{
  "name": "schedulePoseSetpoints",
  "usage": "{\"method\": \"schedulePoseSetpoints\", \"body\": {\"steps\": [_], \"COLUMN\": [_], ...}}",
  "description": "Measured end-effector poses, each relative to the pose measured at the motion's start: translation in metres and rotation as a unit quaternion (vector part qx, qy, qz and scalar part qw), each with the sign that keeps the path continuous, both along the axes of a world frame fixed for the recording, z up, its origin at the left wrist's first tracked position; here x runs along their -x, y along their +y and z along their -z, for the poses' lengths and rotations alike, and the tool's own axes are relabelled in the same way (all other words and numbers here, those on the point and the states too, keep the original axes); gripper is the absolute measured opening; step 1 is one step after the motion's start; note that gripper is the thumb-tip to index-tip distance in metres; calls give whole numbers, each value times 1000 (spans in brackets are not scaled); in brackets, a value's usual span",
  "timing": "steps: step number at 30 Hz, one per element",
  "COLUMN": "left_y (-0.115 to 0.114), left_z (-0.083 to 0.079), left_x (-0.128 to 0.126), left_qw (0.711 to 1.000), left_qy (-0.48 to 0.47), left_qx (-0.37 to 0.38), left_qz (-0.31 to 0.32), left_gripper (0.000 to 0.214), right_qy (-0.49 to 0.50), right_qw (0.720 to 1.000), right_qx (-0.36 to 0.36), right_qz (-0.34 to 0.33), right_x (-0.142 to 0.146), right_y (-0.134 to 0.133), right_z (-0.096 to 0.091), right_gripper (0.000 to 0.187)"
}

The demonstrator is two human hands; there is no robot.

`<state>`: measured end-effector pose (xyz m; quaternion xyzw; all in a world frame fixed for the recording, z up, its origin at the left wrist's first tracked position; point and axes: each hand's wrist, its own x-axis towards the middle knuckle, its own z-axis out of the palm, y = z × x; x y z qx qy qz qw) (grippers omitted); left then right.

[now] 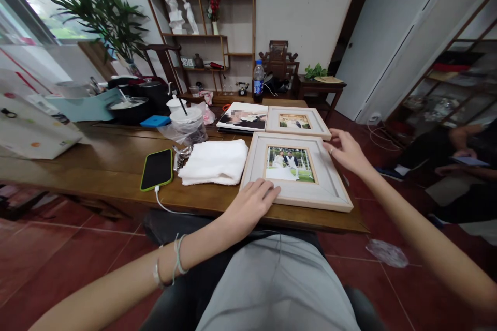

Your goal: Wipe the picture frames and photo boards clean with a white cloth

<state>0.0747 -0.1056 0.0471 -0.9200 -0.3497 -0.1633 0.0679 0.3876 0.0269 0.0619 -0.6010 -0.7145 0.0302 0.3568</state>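
A white picture frame [330, 181] with a wedding photo lies flat at the near edge of the wooden table [97, 165]. My left hand [252, 201] rests on the frame's near-left corner, fingers stretched out over it. My right hand [347, 152] touches the frame's far-right edge with fingers spread. A second, smaller white picture frame [297, 121] lies just behind the first one, and a photo book [243, 116] sits to its left.
A folded white towel [214, 161] and a black phone in a green case [157, 169] on a charging cable lie left of the frame. Behind are a plastic cup [188, 124], pots, a water bottle [258, 81], shelves. Another person sits at far right.
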Motion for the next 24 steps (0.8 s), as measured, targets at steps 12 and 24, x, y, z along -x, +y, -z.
{"method": "schedulePoseSetpoints", "body": {"steps": [12,24], "left_y": [15,72], "left_z": [9,9], "left_x": [93,75], "left_qw": [981,979], "left_qy": [-43,110], "left_qx": [-139,-139], "left_qz": [-129,-98], "left_gripper": [24,25], "right_qy": [41,63], "right_qw": [990,988], "right_qx": [107,102], "right_qz": [-76,-93], "right_x": [8,7], "right_y": [-53,-54], "right_z": [30,35], "right_gripper": [52,51]}}
